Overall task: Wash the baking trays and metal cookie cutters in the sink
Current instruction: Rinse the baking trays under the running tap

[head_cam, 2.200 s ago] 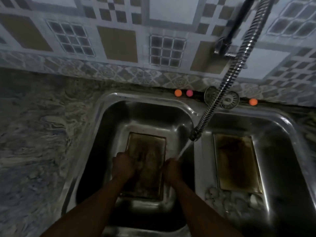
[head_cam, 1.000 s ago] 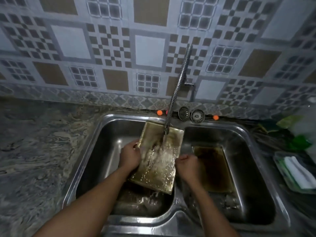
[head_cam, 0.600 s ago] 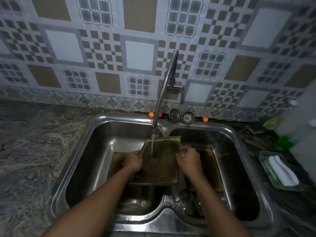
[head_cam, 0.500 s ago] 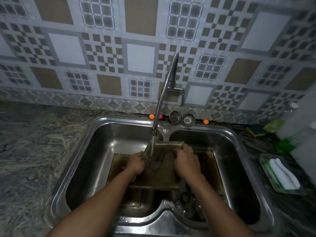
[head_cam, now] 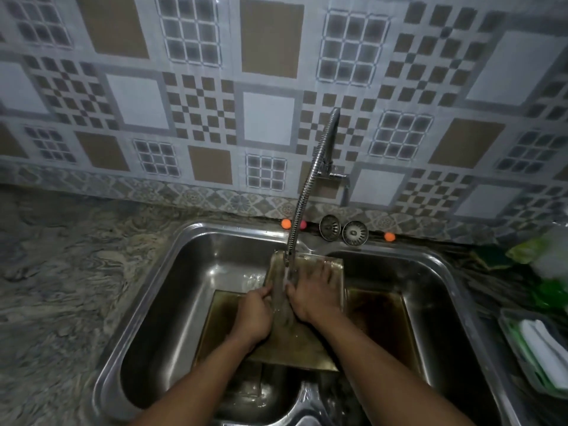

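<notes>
A stained brown baking tray (head_cam: 302, 348) is held tilted over the divider of the double steel sink (head_cam: 172, 287), under the running flexible tap (head_cam: 307, 192). My left hand (head_cam: 255, 315) grips its left edge. My right hand (head_cam: 313, 293) lies flat on the tray's face with fingers spread. A second tray (head_cam: 215, 321) lies flat in the left basin, partly hidden by my arm. A third tray (head_cam: 381, 324) lies in the right basin. Cookie cutters near the front of the right basin are too dark to make out.
Two sink strainers (head_cam: 342, 232) and small orange balls (head_cam: 285, 223) sit on the back ledge. A marbled counter (head_cam: 61, 287) spreads left. At right are a green sponge (head_cam: 491, 256), green bottles (head_cam: 550, 290) and a tray with a white cloth (head_cam: 541, 348).
I lifted one tray from the left basin and held it under the tap. My right hand has moved from the tray's right edge onto its face; the tray is lower than a second ago.
</notes>
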Demonstrator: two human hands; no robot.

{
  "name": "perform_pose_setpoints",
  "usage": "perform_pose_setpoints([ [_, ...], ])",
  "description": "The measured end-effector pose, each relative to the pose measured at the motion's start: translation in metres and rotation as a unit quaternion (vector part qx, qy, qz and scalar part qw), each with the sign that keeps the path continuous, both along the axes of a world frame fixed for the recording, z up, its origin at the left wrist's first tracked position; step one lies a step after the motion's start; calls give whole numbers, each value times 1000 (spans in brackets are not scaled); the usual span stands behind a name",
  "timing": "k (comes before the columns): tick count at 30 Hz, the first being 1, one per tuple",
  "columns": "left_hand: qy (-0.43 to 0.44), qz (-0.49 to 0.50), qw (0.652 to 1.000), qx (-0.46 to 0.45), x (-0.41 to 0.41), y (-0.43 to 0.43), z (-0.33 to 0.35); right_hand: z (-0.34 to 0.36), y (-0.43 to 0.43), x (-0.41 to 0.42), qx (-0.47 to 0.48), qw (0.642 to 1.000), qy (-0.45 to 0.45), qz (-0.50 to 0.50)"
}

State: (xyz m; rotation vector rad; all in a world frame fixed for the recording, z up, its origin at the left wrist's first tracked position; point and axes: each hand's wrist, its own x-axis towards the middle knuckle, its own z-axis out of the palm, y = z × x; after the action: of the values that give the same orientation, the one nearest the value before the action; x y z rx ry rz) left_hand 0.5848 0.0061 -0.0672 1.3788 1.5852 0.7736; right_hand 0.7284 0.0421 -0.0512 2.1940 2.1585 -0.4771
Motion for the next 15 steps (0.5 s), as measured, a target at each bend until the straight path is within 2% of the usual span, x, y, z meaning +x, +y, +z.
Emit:
perform_pose_setpoints([
  [4,7,0,999,38,-4,4,0,-9,-1,-12,54,982,36,180],
  [5,3,-1,999,41,-4,3,-1,-11,0,-10,66,979,46,187],
  [7,-3,0,999,45,0,1,0,-11,5,-3,94,984,93,116],
  [9,2,6,999,53,7,2,0,-11,9,-1,101,990,91,49],
  [11,10,11,998,55,10,4,-1,-12,7,-6,91,990,71,85],
  [13,14,17,999,45,8,6,-2,-12,4,-9,85,979,61,177],
  [15,13,20,999,44,4,6,-2,-15,9,3,97,977,54,180],
])
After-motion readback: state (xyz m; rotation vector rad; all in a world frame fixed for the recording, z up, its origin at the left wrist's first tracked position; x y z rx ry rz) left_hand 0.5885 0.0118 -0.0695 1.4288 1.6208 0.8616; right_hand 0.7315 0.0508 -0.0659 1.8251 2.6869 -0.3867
